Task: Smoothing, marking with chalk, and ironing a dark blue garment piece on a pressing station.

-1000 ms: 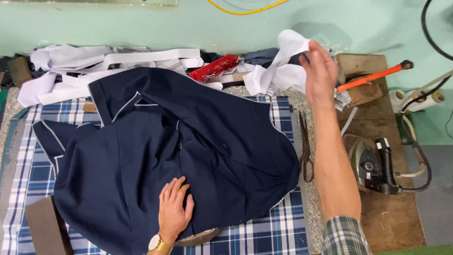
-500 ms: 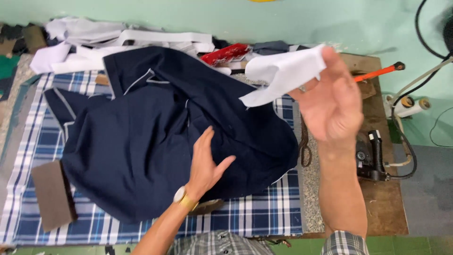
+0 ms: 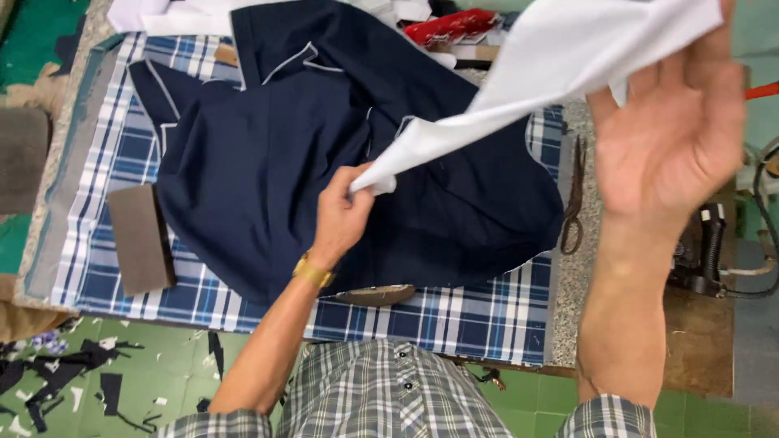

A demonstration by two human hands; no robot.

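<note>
- Table (image 3: 560, 324): work surface spread with a blue-and-white plaid cover; it is the landmark for all places below. The padded cover probably serves as a pressing bed, which would explain why the cloth lies flat on it.
- Garment (image 3: 324, 162): dark navy piece with pale piping, spread across the middle of the table. It lies open and mostly flat, apparently so that other pieces can be laid against it.
- White strip (image 3: 568, 49): long white fabric piece held in the air above the table's far right part, stretched between both hands. Its tension suggests it is being straightened out.
- Right hand (image 3: 673, 130): raised above the table's right edge, palm toward the camera, fingers spread fairly wide; the strip's broad end drapes over the fingertips, so the grip itself cannot be told.
- Left hand (image 3: 345, 215): over the table's centre, just above the garment, fingers pinched narrow on the strip's lower corner; a gold watch sits on the wrist.
- Block (image 3: 139, 239): brown rectangular block lying on the table's left part, just beside the garment, parked within reach.
- Scissors (image 3: 574, 203): dark shears lying along the table's right edge, handles toward the person, clear of the cloth.
- Red item (image 3: 450, 24): red object at the table's far edge, among white pieces; its kind cannot be told.
- Iron (image 3: 706, 251): dark tool with cord, beyond the table's right edge, kept off the fabric.
</note>
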